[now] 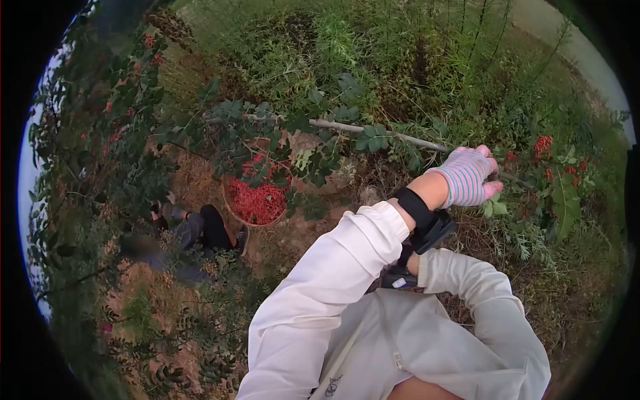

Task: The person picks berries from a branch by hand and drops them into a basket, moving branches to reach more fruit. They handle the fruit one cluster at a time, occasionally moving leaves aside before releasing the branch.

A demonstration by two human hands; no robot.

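One striped-gloved left hand (469,177) closes around a thin branch (400,138), with red berry clusters (543,145) just beside it. The right hand is hidden under the left forearm, its state unclear. A firm, steady hold likely suits the springy branch. Beyond, a basket (230,207) holds red berries.

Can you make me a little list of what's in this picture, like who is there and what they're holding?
place: bushy ground, with green shrubs and patches of brown earth
left hand: wears a striped glove and is closed around a thin grey branch
right hand: hidden under the left forearm; only its white sleeve shows
left wrist: black strap
on the bush: red berry clusters beside the gloved hand
basket: round, on the ground, full of red berries
other person: in dark clothes, low on the ground next to the basket
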